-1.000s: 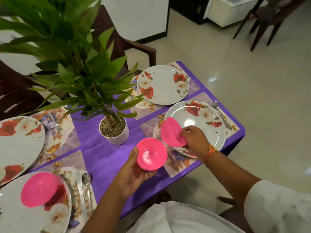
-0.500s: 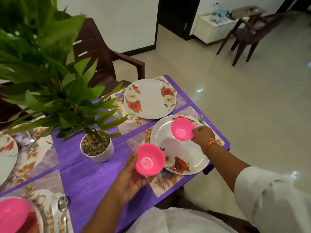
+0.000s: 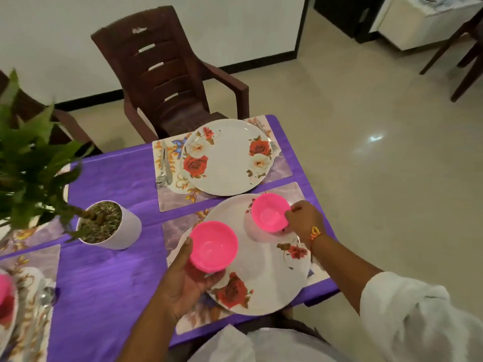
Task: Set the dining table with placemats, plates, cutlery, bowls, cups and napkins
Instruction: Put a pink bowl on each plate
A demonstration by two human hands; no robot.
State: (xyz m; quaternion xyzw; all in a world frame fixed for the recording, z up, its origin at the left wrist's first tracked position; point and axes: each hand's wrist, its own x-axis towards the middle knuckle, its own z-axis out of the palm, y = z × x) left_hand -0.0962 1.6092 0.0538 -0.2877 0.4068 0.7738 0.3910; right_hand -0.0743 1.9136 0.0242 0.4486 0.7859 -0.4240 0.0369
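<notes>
My right hand (image 3: 303,220) grips the rim of a pink bowl (image 3: 269,215) that sits upright on the far right part of the near floral plate (image 3: 264,280). In my left hand (image 3: 185,280) I hold a second pink bowl (image 3: 213,245) from below, above that plate's left edge. The plate lies on a floral placemat (image 3: 282,192) on the purple table (image 3: 109,278). A second floral plate (image 3: 230,158) rests on its own placemat (image 3: 167,202) farther away, with cutlery (image 3: 164,165) at its left.
A potted plant in a white pot (image 3: 115,226) stands left of the plates, its leaves (image 3: 28,158) reaching over the table's left side. A brown chair (image 3: 167,77) faces the far edge. At the lower left are another place setting with a spoon (image 3: 45,299) and a pink bowl (image 3: 4,286).
My right hand has brought its pink bowl from tilted in the air down onto the near plate's far right part. The view has swung to the right.
</notes>
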